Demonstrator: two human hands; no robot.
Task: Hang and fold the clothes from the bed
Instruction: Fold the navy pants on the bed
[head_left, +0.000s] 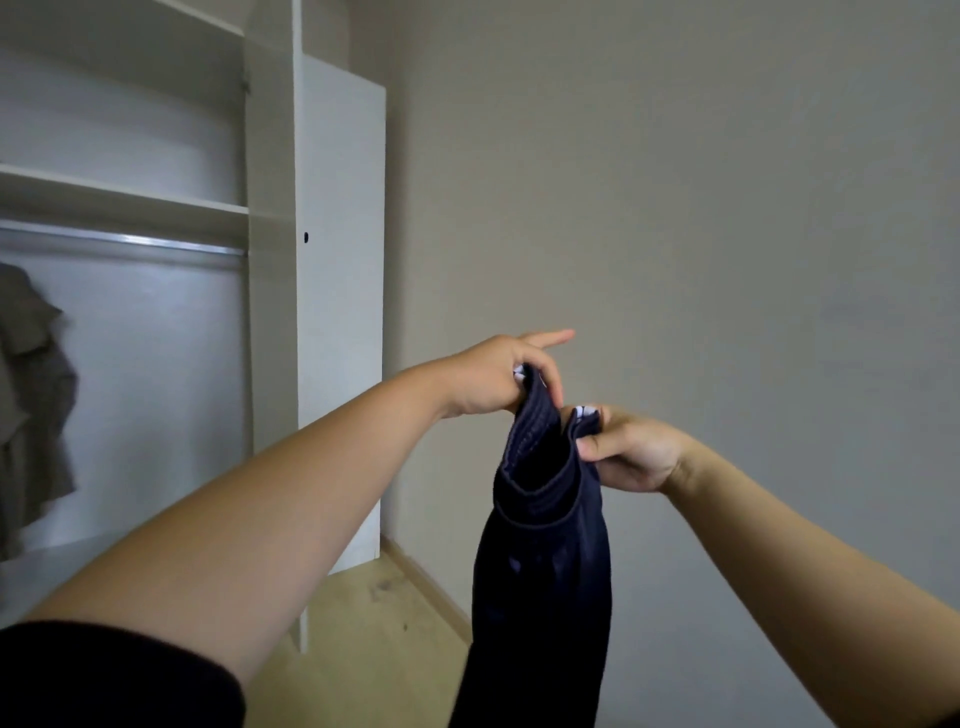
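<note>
A person held a dark navy garment (543, 545) in midair, right of an open white wardrobe (270, 312). The left hand (493, 382) pinched one top edge, index finger extended; the right hand (631, 452) pinched the other, probably aligning the waistband for folding. A grey garment (31, 405) hung under the rail (124, 241).

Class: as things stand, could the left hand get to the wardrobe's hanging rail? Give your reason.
Probably yes, once freed. The wardrobe stands open, with nothing between the left hand and the hanging rail, but that hand grips the navy garment, shared with the right hand.
</note>
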